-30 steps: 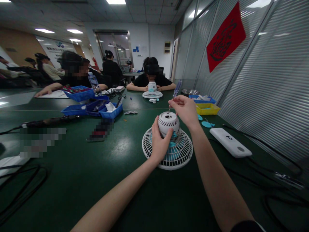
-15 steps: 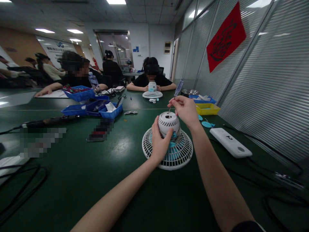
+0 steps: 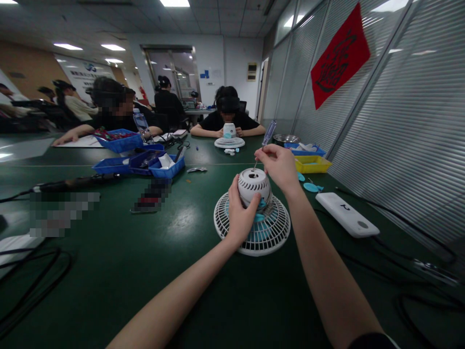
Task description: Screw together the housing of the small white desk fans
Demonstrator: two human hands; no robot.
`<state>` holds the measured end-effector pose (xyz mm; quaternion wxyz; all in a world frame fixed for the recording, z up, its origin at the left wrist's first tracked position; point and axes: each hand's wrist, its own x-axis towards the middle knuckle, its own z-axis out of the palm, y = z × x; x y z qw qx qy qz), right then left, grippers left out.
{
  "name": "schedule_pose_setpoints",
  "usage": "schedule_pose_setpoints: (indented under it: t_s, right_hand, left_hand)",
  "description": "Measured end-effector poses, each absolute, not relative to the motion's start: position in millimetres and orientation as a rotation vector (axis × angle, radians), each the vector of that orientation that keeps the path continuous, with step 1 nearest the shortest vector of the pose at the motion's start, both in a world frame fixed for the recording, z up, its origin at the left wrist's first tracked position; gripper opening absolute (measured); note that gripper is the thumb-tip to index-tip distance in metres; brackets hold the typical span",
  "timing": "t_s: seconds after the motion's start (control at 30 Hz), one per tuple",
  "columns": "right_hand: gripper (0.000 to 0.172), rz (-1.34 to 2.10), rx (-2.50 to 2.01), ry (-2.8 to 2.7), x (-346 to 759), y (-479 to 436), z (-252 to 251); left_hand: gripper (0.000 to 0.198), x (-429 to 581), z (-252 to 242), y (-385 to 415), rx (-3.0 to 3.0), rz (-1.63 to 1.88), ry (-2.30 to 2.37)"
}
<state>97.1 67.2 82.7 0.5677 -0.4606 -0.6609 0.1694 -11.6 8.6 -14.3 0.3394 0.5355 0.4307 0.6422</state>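
Note:
A small white fan [image 3: 271,236] stands grille-down on the green table, its rounded motor housing on top and pale blue blades visible through the grille. My left hand [image 3: 240,215] is wrapped around the near left side of the housing. In my right hand [image 3: 278,162] is a screwdriver [image 3: 269,132] with a clear purplish handle, its shaft pinched between the fingers. The screwdriver leans slightly, and its tip reaches down to the top of the housing beside a dark opening. Whether the tip sits in a screw cannot be made out.
Blue bins [image 3: 169,167] with parts stand to the left, near a dark cabled tool [image 3: 76,183]. At right are a yellow tray [image 3: 313,165], light-blue pieces [image 3: 311,187] and a white power bank-like device [image 3: 347,214]. Across the table, a co-worker handles another fan [image 3: 229,141].
The fingers of my right hand have shifted slightly to the right around the screwdriver shaft. My left hand and the fan stay in place.

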Motion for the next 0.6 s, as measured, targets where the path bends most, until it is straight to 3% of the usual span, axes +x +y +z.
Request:
schedule_pose_setpoints:
  t_s: [0.6]
  right_hand:
    - [0.010,0.524,-1.057,-1.506,95.3,68.8,82.8]
  left_hand:
    - [0.070,-11.6,-15.3,9.4,1.396,1.667,1.114]
